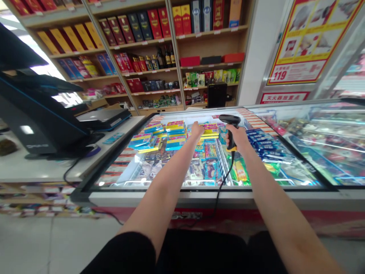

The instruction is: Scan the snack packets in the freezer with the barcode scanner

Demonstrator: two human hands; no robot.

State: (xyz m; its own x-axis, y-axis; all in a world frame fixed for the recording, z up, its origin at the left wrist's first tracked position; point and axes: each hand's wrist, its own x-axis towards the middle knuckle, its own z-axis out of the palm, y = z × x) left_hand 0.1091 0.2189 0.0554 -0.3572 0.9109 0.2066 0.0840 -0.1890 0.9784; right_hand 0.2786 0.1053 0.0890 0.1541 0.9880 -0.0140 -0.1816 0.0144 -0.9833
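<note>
My right hand [237,136] is wrapped round the grip of a black and yellow barcode scanner [230,118], its head pointing left above the freezer's glass top. A black cable hangs from the handle toward me. My left hand [197,130] reaches forward with its fingers closed, at the left edge of a stack of yellow and pink small boxes [210,130]. Whether it grips one of them is hidden. Left of this hand, several stacks of blue and yellow boxes [175,131] lie on the glass.
Under the glass, the chest freezer [199,196] holds packaged goods in baskets. Dark blue packets [261,142] lie to the right. On the left counter [42,169] stand a black checkout terminal [37,118] and a flat scale [105,116]. Shelves [145,74] of boxes and bottles rise behind.
</note>
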